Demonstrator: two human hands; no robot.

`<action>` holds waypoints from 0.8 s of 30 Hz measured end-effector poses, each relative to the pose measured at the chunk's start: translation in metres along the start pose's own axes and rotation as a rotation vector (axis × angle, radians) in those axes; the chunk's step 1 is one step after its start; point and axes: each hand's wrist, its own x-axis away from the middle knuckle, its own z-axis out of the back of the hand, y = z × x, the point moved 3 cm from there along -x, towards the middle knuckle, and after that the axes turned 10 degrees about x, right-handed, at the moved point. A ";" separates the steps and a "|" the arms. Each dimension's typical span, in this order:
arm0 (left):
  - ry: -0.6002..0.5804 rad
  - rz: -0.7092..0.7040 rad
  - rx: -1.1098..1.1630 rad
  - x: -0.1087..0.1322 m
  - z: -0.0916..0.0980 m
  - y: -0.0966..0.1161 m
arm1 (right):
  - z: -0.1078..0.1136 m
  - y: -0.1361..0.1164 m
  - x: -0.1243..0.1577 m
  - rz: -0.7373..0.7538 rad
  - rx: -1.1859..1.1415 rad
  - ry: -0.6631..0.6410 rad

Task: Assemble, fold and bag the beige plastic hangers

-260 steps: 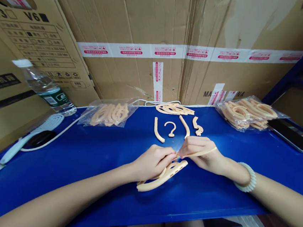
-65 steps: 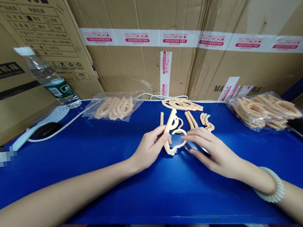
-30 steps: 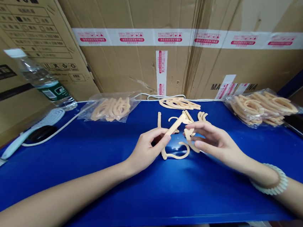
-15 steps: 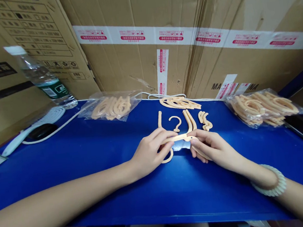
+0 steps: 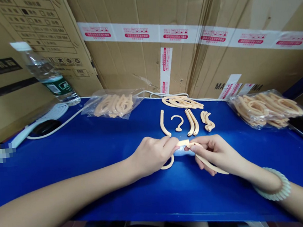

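Note:
My left hand (image 5: 154, 154) is closed on a pale beige hanger piece (image 5: 182, 143), whose short end sticks out past the fingertips. My right hand (image 5: 216, 154) grips a curved hanger arm (image 5: 211, 166), its holed end meeting that piece. Below my left hand shows a round curved beige part (image 5: 168, 164); whether it is held or lies on the table cannot be told. Just beyond my hands lie a single hanger arm (image 5: 163, 123), a hanger hook (image 5: 178, 123), paired hanger arms (image 5: 191, 122) and a cluster of small curved pieces (image 5: 208, 121).
The blue table (image 5: 117, 199) backs onto cardboard boxes (image 5: 125, 59). Along its rear are bagged hanger parts (image 5: 115, 104), loose hanger parts (image 5: 182, 102) and another filled bag (image 5: 267, 107). At left stand a water bottle (image 5: 54, 81), a pale brush (image 5: 46, 114) and a black mouse (image 5: 47, 127).
The curved arm in my right hand has swung into fuller view, its free end pointing down and right. My left fingers have slid and curled over their piece. The view has shifted slightly.

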 end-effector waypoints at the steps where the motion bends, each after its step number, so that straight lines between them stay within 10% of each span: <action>1: -0.016 -0.005 -0.010 -0.001 0.001 0.000 | -0.001 -0.001 0.001 0.001 0.011 0.004; 24: -0.015 0.076 0.002 -0.010 0.012 0.012 | -0.002 -0.013 0.013 0.296 0.432 0.311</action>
